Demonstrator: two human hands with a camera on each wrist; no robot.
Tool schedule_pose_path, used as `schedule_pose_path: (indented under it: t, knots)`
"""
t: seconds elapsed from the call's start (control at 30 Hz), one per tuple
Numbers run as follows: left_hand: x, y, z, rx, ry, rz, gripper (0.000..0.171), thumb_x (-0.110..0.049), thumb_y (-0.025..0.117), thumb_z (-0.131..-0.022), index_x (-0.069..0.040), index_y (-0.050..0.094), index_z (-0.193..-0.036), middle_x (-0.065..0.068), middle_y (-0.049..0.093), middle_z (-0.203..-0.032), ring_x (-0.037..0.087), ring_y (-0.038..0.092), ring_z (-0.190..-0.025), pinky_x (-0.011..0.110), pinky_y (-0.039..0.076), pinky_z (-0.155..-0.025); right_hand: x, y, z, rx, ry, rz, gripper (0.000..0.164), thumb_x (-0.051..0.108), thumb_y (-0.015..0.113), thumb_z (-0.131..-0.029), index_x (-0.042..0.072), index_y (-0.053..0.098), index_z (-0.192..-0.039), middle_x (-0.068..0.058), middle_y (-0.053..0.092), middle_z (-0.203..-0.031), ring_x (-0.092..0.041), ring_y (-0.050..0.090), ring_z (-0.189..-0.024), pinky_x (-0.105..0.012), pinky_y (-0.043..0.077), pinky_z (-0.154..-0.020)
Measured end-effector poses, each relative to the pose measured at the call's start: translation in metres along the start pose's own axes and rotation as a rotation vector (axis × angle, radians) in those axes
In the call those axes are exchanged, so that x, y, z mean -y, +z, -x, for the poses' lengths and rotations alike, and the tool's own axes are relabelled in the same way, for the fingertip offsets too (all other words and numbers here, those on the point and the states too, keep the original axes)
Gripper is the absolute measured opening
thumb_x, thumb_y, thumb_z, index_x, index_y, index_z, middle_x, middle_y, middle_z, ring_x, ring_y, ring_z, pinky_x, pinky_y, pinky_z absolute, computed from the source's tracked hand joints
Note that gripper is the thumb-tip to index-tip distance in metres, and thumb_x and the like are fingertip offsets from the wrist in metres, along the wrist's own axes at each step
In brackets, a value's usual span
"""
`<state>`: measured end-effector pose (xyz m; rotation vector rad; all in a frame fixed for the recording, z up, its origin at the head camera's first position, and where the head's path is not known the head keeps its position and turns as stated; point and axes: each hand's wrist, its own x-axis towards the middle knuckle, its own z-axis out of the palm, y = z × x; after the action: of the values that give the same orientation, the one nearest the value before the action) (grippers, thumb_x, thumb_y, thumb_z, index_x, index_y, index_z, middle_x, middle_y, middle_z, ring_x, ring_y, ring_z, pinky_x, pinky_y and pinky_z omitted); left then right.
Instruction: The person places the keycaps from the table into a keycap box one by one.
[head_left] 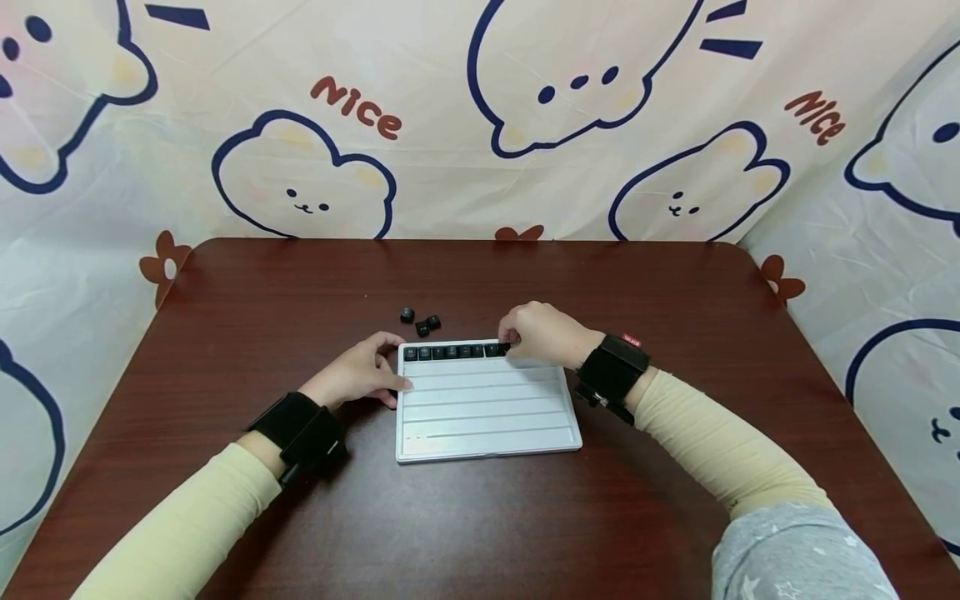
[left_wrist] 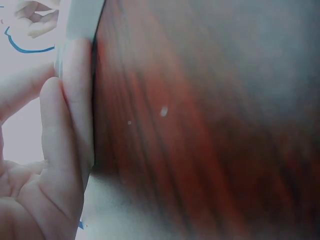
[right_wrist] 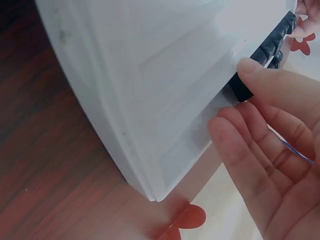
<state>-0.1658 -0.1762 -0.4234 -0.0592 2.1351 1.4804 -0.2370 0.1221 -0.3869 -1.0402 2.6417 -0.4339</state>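
A white tray with raised ridges across it lies flat on the table. Along its far ridge runs a row of black keycaps, starting from the left corner. My left hand holds the tray's left edge, thumb on top and the other fingers at the side. At the right end of the row, my right hand pinches a black keycap between thumb and fingers. That keycap is partly covered by the fingers, so I cannot tell whether it is fully seated in the row.
Several loose black keycaps lie on the brown wooden table, just beyond the tray's far left corner. A printed cloth hangs behind the table and along its sides. Both wrists wear black straps.
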Motion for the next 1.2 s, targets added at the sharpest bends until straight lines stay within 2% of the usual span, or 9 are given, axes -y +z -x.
schedule_pose_path:
  t: [0.3, 0.67, 0.97, 1.2]
  knots:
    - [0.0002, 0.0010, 0.0008, -0.002, 0.009, -0.002, 0.067, 0.003, 0.074, -0.091, 0.001, 0.038, -0.148, 0.014, 0.059, -0.082, 0.018, 0.065, -0.057, 0.026, 0.059, -0.058, 0.0030, -0.0008, 0.0024, 0.019, 0.016, 0.001, 0.014, 0.006, 0.084, -0.085, 0.008, 0.074, -0.094, -0.002, 0.065, -0.088, -0.017, 0.057, -0.082, -0.031, 0.053, -0.074]
    - [0.0002, 0.0004, 0.0010, 0.001, 0.008, 0.007, 0.067, 0.004, 0.074, -0.091, 0.001, 0.038, -0.147, 0.015, 0.060, -0.083, 0.018, 0.065, -0.058, 0.026, 0.059, -0.059, -0.0008, 0.0013, 0.0000, -0.013, -0.006, 0.023, 0.010, 0.007, 0.082, -0.086, 0.010, 0.074, -0.092, 0.001, 0.065, -0.084, -0.015, 0.058, -0.078, -0.030, 0.053, -0.071]
    - [-0.0005, -0.0003, 0.0012, 0.006, 0.011, 0.011, 0.066, 0.005, 0.074, -0.091, 0.001, 0.038, -0.147, 0.016, 0.060, -0.083, 0.018, 0.066, -0.058, 0.027, 0.059, -0.060, -0.0032, 0.0028, 0.0000, -0.025, -0.052, 0.026, 0.007, 0.005, 0.078, -0.088, 0.008, 0.074, -0.093, 0.000, 0.065, -0.086, -0.015, 0.057, -0.078, -0.028, 0.052, -0.070]
    - [-0.0004, 0.0000, 0.0005, 0.006, 0.011, 0.016, 0.066, 0.005, 0.074, -0.091, 0.001, 0.038, -0.147, 0.016, 0.060, -0.083, 0.018, 0.066, -0.058, 0.027, 0.059, -0.059, -0.0052, 0.0036, -0.0016, -0.016, -0.040, -0.006, 0.006, 0.004, 0.076, -0.088, 0.008, 0.075, -0.092, 0.001, 0.065, -0.082, -0.014, 0.057, -0.076, -0.028, 0.052, -0.069]
